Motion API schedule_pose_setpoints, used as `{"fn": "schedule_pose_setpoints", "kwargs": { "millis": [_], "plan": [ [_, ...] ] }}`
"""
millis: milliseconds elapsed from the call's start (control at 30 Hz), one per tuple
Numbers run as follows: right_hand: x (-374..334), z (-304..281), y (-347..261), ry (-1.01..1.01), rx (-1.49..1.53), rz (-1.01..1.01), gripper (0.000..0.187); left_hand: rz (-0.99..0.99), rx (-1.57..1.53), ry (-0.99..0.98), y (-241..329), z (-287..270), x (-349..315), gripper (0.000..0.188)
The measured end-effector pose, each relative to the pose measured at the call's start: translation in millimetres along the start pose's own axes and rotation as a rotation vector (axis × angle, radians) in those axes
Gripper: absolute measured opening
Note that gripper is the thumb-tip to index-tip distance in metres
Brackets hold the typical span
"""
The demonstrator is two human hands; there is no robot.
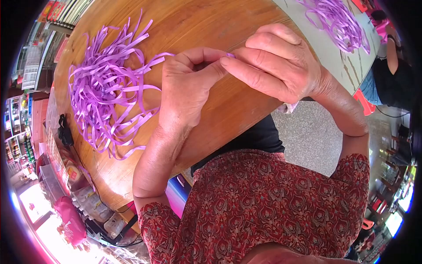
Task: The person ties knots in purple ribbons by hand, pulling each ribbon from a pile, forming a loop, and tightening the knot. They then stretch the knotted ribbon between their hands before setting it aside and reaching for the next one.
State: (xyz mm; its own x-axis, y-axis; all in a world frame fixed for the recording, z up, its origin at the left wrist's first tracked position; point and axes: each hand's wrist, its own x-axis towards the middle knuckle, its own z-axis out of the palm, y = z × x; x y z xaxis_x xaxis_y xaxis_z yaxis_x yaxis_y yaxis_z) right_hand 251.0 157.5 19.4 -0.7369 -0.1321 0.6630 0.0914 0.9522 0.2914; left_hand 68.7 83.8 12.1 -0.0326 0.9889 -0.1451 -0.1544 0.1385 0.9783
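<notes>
My left hand (188, 84) and my right hand (279, 64) meet fingertip to fingertip above the wooden table. Both are closed in a pinch, and a small bit of purple ribbon (231, 56) shows between their tips. Most of that ribbon is hidden by the fingers. Left of my left hand lies a loose heap of purple ribbons (103, 86), narrow, shiny and tangled. Several strands stretch from the heap toward my left hand and wrist; whether any of them joins the pinched piece, I cannot tell.
A second purple ribbon pile (338, 26) lies on a pale tabletop (303, 11) at the far right. The wooden table (198, 24) curves around in front of me. Another person (393, 75) is at the right edge. Plastic-wrapped goods (94, 207) and a black cable (66, 130) sit along the left side.
</notes>
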Motion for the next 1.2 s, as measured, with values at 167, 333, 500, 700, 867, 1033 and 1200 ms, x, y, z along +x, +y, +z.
{"fn": "schedule_pose_setpoints", "kwargs": {
  "millis": [167,333,500,700,867,1033,1200],
  "plan": [
    [1.7,2.2,8.0,0.029,0.021,-0.081,0.037,-0.058,-0.006,-0.056,2.4,-8.3,3.2,0.012],
    [3.1,0.4,12.1,0.024,0.078,-0.087,0.035,-0.021,0.029,-0.093,-4.1,-8.4,3.2,0.015],
    [9.2,-23.9,14.2,-0.150,0.108,0.157,0.040,-0.059,-0.101,-0.032,-3.9,-2.2,2.2,0.014],
    [-4.4,6.6,-3.1,0.117,0.388,0.557,0.024,-0.011,-0.212,-0.010,-5.7,3.2,3.1,0.014],
    [-1.8,4.6,-10.8,0.116,0.649,0.799,0.017,0.047,-0.214,0.029,-8.7,5.3,3.1,0.014],
    [-0.1,8.7,-14.8,0.149,0.834,0.923,0.014,0.121,-0.242,0.014,-10.4,7.9,1.5,0.011],
    [0.1,8.7,-17.5,0.181,0.938,0.963,0.016,0.030,-0.533,-0.133,-10.2,3.8,3.2,0.011]
  ]
}}
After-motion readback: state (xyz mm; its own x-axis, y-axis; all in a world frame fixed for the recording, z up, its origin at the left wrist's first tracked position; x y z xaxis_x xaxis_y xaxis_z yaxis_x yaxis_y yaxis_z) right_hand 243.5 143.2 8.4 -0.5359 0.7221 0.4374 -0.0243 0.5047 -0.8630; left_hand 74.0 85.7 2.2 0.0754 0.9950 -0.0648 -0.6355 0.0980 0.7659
